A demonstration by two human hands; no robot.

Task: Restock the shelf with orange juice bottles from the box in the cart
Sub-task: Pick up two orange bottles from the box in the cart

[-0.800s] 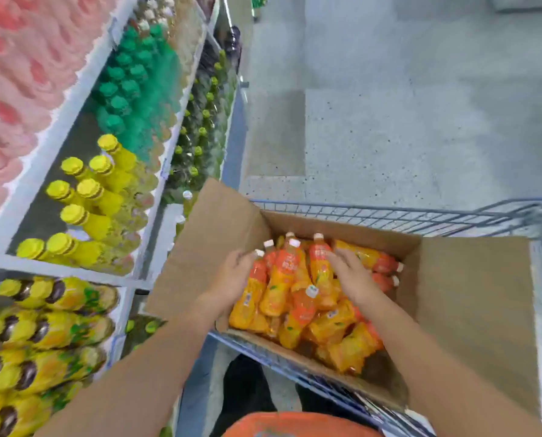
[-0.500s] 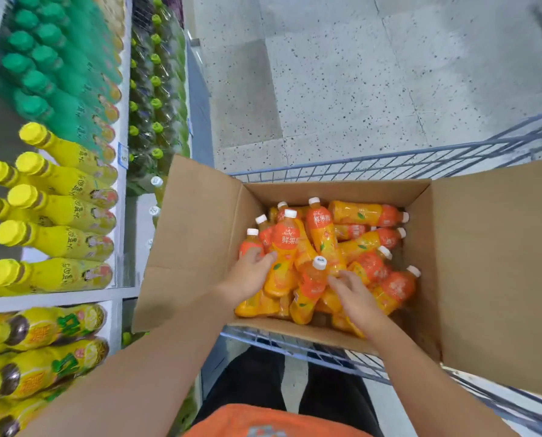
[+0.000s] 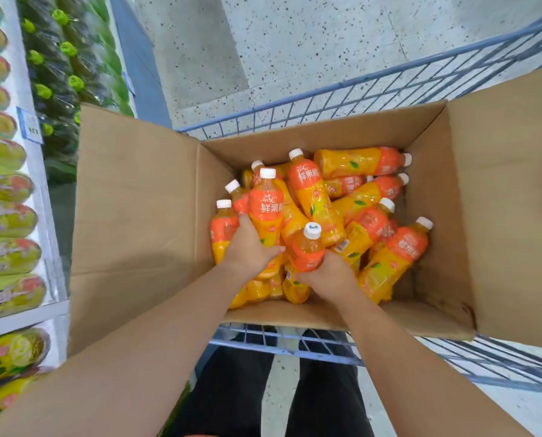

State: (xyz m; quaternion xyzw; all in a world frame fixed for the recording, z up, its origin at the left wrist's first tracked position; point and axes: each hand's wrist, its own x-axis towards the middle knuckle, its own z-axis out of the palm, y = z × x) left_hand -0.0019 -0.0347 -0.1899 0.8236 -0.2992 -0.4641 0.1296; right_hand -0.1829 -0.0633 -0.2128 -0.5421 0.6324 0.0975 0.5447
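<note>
An open cardboard box (image 3: 137,197) sits in a blue wire cart (image 3: 342,102) and holds several orange juice bottles with white caps, piled loosely. My left hand (image 3: 247,249) grips the lower part of an upright bottle (image 3: 266,209) near the box's left wall. My right hand (image 3: 328,275) grips the body of another bottle (image 3: 307,247), whose cap points up toward the camera. A further bottle (image 3: 395,257) lies tilted at the right of the pile. Both forearms reach over the box's near wall.
The shelf (image 3: 39,197) runs along the left, stocked with yellow-green bottles (image 3: 8,222) and green-capped bottles (image 3: 71,80) farther back. The box's right flap (image 3: 509,184) stands open wide. Speckled floor (image 3: 294,42) lies beyond the cart. My dark trousers show below the cart's near rail.
The view has tilted down and closer to the box. My right hand has closed round a bottle and raised it upright; my left hand has taken hold of the upright bottle.
</note>
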